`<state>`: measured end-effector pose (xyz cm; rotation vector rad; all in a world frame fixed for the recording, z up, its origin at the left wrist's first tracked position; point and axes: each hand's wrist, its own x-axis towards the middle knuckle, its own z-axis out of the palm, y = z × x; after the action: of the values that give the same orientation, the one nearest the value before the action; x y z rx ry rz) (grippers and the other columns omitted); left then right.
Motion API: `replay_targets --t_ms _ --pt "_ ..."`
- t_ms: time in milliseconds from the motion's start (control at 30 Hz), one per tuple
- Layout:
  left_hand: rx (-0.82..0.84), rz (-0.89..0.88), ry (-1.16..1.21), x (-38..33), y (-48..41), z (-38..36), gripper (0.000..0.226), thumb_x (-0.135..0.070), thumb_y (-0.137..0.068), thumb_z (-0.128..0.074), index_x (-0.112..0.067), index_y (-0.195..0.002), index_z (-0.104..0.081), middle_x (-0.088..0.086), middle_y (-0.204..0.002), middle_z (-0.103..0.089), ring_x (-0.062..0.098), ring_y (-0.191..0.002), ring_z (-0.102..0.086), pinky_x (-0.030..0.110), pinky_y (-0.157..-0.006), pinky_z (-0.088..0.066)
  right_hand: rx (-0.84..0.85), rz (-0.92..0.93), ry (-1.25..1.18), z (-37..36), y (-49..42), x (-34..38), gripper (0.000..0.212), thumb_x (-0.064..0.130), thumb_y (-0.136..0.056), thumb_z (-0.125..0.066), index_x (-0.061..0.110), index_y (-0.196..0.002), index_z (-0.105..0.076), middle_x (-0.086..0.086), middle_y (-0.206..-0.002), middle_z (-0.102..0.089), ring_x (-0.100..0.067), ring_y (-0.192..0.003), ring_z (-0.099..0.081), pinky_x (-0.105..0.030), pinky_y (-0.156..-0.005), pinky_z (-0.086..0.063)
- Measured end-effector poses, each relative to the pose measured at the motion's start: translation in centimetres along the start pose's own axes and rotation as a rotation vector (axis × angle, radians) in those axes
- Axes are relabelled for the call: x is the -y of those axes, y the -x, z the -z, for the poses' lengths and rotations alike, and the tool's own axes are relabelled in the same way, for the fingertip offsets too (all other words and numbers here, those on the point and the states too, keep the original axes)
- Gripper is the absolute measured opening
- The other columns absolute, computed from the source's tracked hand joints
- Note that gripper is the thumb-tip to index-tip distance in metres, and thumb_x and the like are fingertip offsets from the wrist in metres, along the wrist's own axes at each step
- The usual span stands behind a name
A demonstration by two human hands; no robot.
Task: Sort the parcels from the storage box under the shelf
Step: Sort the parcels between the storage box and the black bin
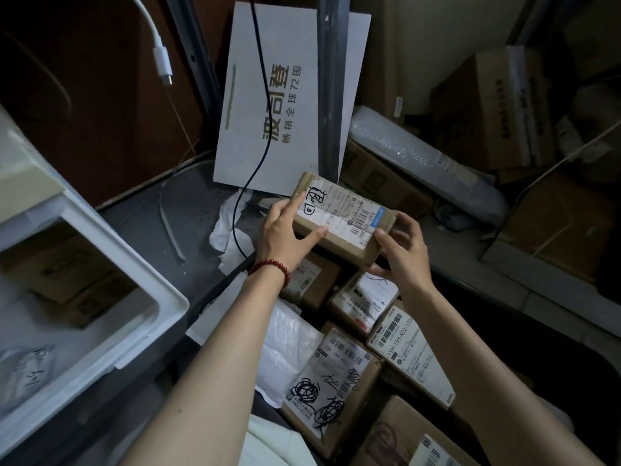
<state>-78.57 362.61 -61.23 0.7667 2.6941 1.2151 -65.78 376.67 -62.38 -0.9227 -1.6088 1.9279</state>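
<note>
Parcel [339, 230], small brown carton: held in the air by both hands, above the pile.

- Left hand [285, 240]: grips the left end, thumb on the near face, forefinger stretched flat over the top.
- Right hand [405, 257]: fingers curled round the right end, thumb on the upper edge.
- Label [349, 210] faces up and toward the head camera, probably so the black handwritten marks and barcode can be read before choosing a destination.
- Pile of parcels [336, 375] lies directly below, labels up, packed edge to edge.
- White crate [168, 297] at left holds more cartons, so it is possibly a sorting target.
- Paper bag [289, 95] leans behind, with a black cable [265, 129] hanging in front of it.

Unclear: the storage box's walls cannot be made out in the dim light. The fine print is unreadable. The lower pile is cut off by the frame.
</note>
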Motion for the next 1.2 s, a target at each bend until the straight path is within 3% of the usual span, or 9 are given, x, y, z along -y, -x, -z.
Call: replay_targets --t_ms 333,467,633,700,767,867,1000,1100,1200 --pt "0.125 0.066 -0.068 0.5 0.5 -1.7 0.08 -0.039 -0.083 -0.069 -0.025 -0.149 -0.025 0.006 -0.152 -0.026 0.025 -0.136 -0.033 0.037 -0.107 -0.033 -0.015 -0.005 0.11 0.6 -1.4 -0.2 0.04 0.02 -0.092 -0.061 0.03 -0.129 -0.049 -0.002 -0.128 -0.054 -0.012 -0.099 -0.062 -0.037 -0.06 -0.06" --pt "0.114 0.028 0.007 0.2 0.9 -2.3 0.102 -0.031 -0.071 -0.081 -0.022 -0.149 -0.015 0.007 -0.159 -0.008 0.027 -0.143 -0.019 0.039 -0.113 -0.022 -0.036 -0.037 0.067 0.8 -2.0 0.2 0.041 0.02 -0.093 -0.06 0.029 -0.131 -0.047 -0.004 -0.128 -0.055 -0.022 -0.107 -0.062 -0.041 -0.064 -0.06" --pt "0.055 -0.021 0.006 -0.7 1.8 -4.6 0.129 -0.033 -0.059 -0.088 -0.015 -0.148 0.003 0.012 -0.157 0.016 0.026 -0.146 0.003 0.036 -0.115 -0.012 -0.058 -0.008 0.041 0.9 -1.9 -0.5 0.037 0.019 -0.094 -0.058 0.03 -0.128 -0.047 -0.002 -0.125 -0.055 -0.016 -0.102 -0.064 -0.03 -0.054 -0.057" --pt "-0.081 0.084 0.027 -1.0 2.3 -5.6 0.125 -0.034 -0.057 -0.089 -0.012 -0.147 -0.004 0.016 -0.156 0.007 0.028 -0.144 -0.009 0.037 -0.113 -0.022 -0.058 -0.005 0.052 0.8 -1.9 -0.5 0.038 0.02 -0.095 -0.057 0.03 -0.129 -0.046 -0.003 -0.126 -0.054 -0.015 -0.1 -0.064 -0.032 -0.056 -0.057" --pt "-0.231 0.294 0.03 -1.1 3.1 -6.4 0.11 -0.041 -0.055 -0.088 -0.015 -0.137 -0.02 0.015 -0.146 -0.02 0.03 -0.131 -0.031 0.04 -0.101 -0.037 -0.059 -0.025 0.025 1.0 -2.1 -0.3 0.037 0.02 -0.095 -0.056 0.03 -0.129 -0.045 -0.003 -0.128 -0.052 -0.018 -0.103 -0.063 -0.03 -0.054 -0.057" --pt "-0.083 0.455 -0.213 -0.6 4.1 -7.5 0.087 -0.059 -0.061 -0.077 -0.013 -0.125 -0.04 0.012 -0.133 -0.043 0.028 -0.122 -0.041 0.041 -0.096 -0.036 -0.055 -0.063 -0.047 1.3 -2.2 0.1 0.034 0.018 -0.096 -0.054 0.032 -0.126 -0.044 -0.004 -0.131 -0.051 -0.025 -0.11 -0.061 -0.032 -0.055 -0.059" --pt "0.174 0.222 -0.522 -0.4 4.7 -8.8 0.08 -0.074 -0.068 -0.06 -0.017 -0.123 -0.052 0.008 -0.128 -0.055 0.027 -0.125 -0.04 0.045 -0.099 -0.029 -0.039 -0.047 -0.008 1.4 -2.1 0.0 0.035 0.018 -0.096 -0.054 0.031 -0.127 -0.042 -0.003 -0.129 -0.052 -0.023 -0.108 -0.062 -0.031 -0.055 -0.057" --pt "0.188 0.017 -0.651 -0.6 5.3 -9.6 0.096 -0.09 -0.057 -0.046 -0.02 -0.122 -0.05 0.008 -0.117 -0.062 0.028 -0.117 -0.044 0.045 -0.091 -0.026 -0.048 -0.043 -0.005 1.3 -2.1 -0.2 0.037 0.019 -0.096 -0.055 0.031 -0.129 -0.043 -0.002 -0.129 -0.052 -0.021 -0.106 -0.063 -0.031 -0.054 -0.057" --pt "0.162 -0.056 -0.676 -0.6 5.4 -9.8 0.105 -0.096 -0.052 -0.04 -0.021 -0.126 -0.045 0.008 -0.111 -0.065 0.027 -0.115 -0.045 0.043 -0.087 -0.024 -0.058 -0.047 0.001 1.1 -2.1 -0.2 0.038 0.02 -0.095 -0.056 0.03 -0.13 -0.043 -0.002 -0.13 -0.053 -0.021 -0.106 -0.064 -0.034 -0.057 -0.058"
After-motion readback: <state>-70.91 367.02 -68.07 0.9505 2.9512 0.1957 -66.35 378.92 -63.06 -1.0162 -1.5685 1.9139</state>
